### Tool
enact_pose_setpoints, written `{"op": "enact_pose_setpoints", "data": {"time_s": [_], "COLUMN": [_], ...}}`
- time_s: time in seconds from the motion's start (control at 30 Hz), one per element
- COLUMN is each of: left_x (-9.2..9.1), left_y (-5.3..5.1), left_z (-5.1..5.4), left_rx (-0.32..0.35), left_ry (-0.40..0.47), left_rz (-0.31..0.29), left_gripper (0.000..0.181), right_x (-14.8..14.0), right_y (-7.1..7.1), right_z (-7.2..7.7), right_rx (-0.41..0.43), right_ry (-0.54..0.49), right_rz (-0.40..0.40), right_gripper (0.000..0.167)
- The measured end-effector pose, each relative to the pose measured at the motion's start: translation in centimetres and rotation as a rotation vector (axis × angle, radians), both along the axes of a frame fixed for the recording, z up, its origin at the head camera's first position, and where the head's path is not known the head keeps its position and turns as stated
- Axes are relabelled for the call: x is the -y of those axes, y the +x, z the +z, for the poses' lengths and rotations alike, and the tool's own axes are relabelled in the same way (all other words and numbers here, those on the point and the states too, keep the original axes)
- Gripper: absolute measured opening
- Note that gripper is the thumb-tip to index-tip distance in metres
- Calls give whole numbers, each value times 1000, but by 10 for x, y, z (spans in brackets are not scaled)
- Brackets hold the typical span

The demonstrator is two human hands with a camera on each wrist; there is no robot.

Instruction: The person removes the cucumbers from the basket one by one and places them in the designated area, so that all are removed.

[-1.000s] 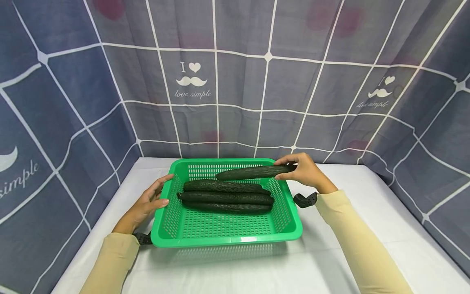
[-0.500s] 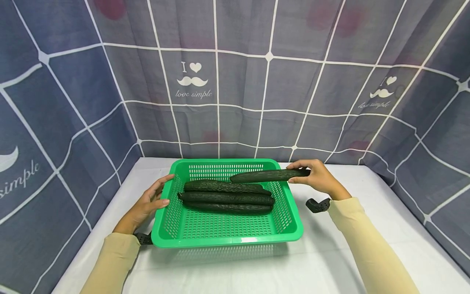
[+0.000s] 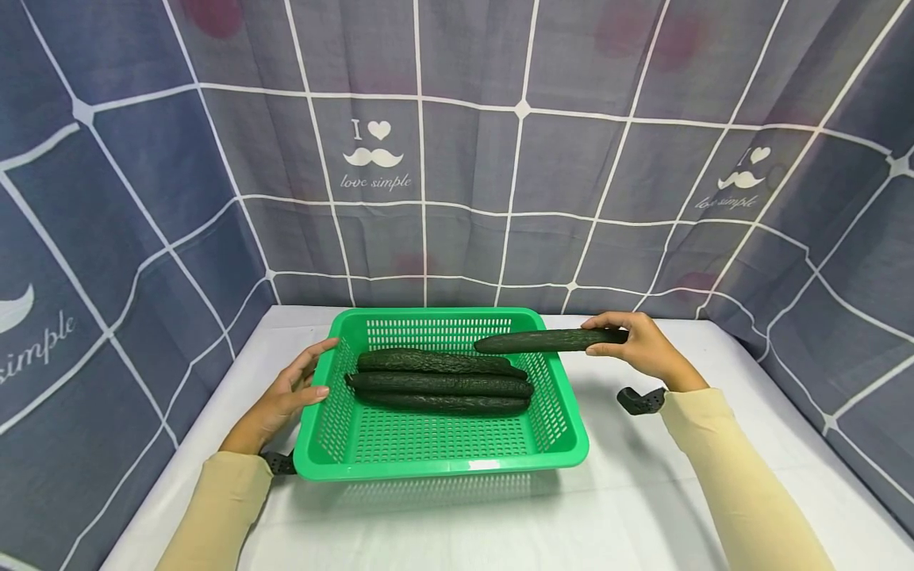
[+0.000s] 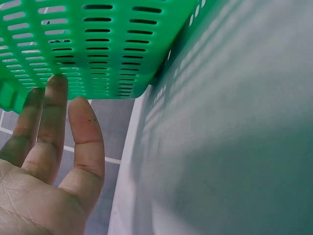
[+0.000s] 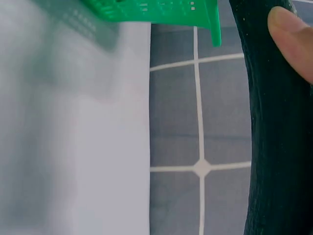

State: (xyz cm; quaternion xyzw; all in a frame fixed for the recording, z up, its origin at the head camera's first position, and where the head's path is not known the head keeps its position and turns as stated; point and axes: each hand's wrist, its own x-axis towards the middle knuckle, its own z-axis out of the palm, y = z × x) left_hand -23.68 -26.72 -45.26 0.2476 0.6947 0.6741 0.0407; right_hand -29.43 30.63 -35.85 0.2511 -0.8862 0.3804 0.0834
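Note:
My right hand [image 3: 646, 349] pinches one end of a long dark green cucumber [image 3: 535, 341], which lies nearly level over the right side of a green plastic basket [image 3: 443, 469]. In the right wrist view, a fingertip [image 5: 293, 39] presses on the cucumber's dark skin. Several more cucumbers [image 3: 443, 385] lie side by side inside the basket, toward its back. My left hand [image 3: 274, 404] rests at the basket's left rim, with its thumb over the edge. The left wrist view shows its fingers [image 4: 54, 117] fairly straight against the slotted outer wall.
The basket stands on a white-covered table [image 3: 400, 523]. Grey-blue checked curtains [image 3: 464, 159] hang behind it and on both sides. Black wrist devices [image 3: 639, 400] sit below each hand.
My right hand has drawn the held cucumber to the right, so its gripped end is now beyond the basket's right rim. The left hand and basket stay put.

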Motion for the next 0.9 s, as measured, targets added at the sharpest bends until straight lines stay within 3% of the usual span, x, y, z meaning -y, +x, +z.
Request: {"op": "enact_pose_setpoints", "data": {"time_s": [0.47, 0.9], "left_x": [-1, -3], "left_y": [0, 2], "left_z": [1, 2], "left_rx": [-6, 8], "left_ry": [-13, -48], "left_rz": [11, 35], "left_gripper": [70, 72], "right_x": [-28, -58], "right_y": [4, -2], "right_z": [1, -4], "right_rx": [-9, 10], "right_ry": [-6, -2], "right_rz": [-47, -89], "right_gripper": [33, 37]}}
